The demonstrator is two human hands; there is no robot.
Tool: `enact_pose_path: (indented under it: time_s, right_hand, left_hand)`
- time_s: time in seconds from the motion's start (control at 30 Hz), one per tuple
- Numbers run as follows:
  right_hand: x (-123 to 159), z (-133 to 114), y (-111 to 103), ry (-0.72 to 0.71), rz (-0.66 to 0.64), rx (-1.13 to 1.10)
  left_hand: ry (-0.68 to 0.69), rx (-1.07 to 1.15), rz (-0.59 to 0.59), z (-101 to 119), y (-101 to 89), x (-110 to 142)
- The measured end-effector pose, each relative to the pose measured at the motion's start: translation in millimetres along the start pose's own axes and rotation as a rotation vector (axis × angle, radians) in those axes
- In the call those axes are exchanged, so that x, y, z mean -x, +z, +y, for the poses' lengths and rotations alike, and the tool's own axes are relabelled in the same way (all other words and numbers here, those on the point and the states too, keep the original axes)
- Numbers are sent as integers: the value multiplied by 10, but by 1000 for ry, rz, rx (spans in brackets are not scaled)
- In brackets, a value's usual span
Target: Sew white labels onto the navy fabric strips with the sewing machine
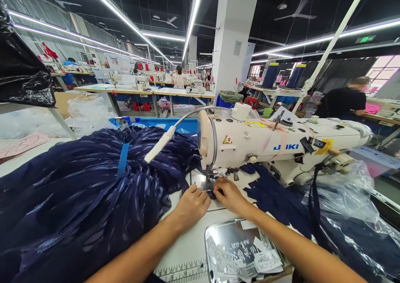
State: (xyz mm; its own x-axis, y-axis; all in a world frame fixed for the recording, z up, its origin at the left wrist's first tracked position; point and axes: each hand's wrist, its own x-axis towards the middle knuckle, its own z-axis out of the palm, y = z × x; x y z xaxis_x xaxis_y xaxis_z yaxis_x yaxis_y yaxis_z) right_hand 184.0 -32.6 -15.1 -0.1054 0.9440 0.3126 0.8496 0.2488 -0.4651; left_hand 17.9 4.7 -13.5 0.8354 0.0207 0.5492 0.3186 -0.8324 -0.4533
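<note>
A white industrial sewing machine (237, 139) stands in front of me, its needle area above a metal plate (198, 181). Just before the needle, my left hand (193, 202) has its fingers curled closed at a small dark piece of fabric (211, 194). My right hand (229, 195) pinches the same dark piece from the other side, close under the presser foot. Fingertips and fabric partly cover each other. To the left lies a large heap of navy garments (93, 191) with a blue strip (123, 160) across it. Navy fabric pieces (275, 195) lie right of the needle.
A metal tray (218, 270) with several printed labels sits near my right forearm. A ruler tape (184, 272) runs along the table's front. A lamp on a bendy neck (161, 143) hangs over the heap. Clear plastic bags (350, 191) lie at right. A co-worker (343, 95) sits far right.
</note>
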Motion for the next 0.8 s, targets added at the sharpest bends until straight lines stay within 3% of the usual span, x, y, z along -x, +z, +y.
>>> enact_pose_path:
  time_s: [0.23,0.57,0.8]
  right_hand:
    - [-18,45,61,12,23,-88]
    - [22,-19,14,-6,25,-39]
    - [72,33,3,-26,15,-186]
  left_hand:
    - [16,-10,24,6,38,-13]
    - [33,-13,-44,7,36,-13]
    - [49,21,-97,-4,34,-12]
